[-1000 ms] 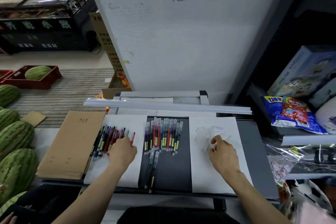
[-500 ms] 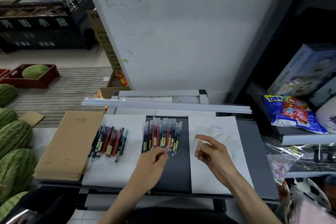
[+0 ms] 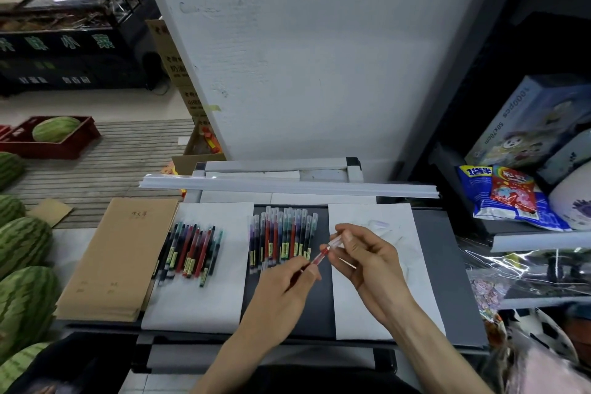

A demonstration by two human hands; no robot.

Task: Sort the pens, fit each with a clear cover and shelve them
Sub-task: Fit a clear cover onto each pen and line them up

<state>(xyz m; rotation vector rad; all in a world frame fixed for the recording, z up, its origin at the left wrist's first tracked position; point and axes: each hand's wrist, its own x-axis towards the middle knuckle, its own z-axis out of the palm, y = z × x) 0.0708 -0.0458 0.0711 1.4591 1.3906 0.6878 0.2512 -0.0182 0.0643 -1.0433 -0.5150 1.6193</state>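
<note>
My left hand (image 3: 287,285) grips a red pen (image 3: 319,257) by its lower end, tip pointing up and right. My right hand (image 3: 364,253) pinches a clear cover (image 3: 335,241) at the pen's tip. A bunch of uncovered pens (image 3: 192,249) lies on the left white sheet (image 3: 198,304). A row of pens with clear covers (image 3: 281,238) lies on the dark mat (image 3: 287,313). Loose clear covers (image 3: 380,225) lie faintly on the right white sheet (image 3: 399,265).
A stack of brown notebooks (image 3: 118,259) lies at the left. A white rail (image 3: 287,187) runs across the back of the table. Watermelons (image 3: 22,265) sit at the far left. Shelves with snack packs (image 3: 508,195) and a puzzle box (image 3: 537,125) stand at the right.
My left hand carried the red pen from the left bunch over to the middle. My right hand lifted a clear cover off the right sheet and met the pen's tip.
</note>
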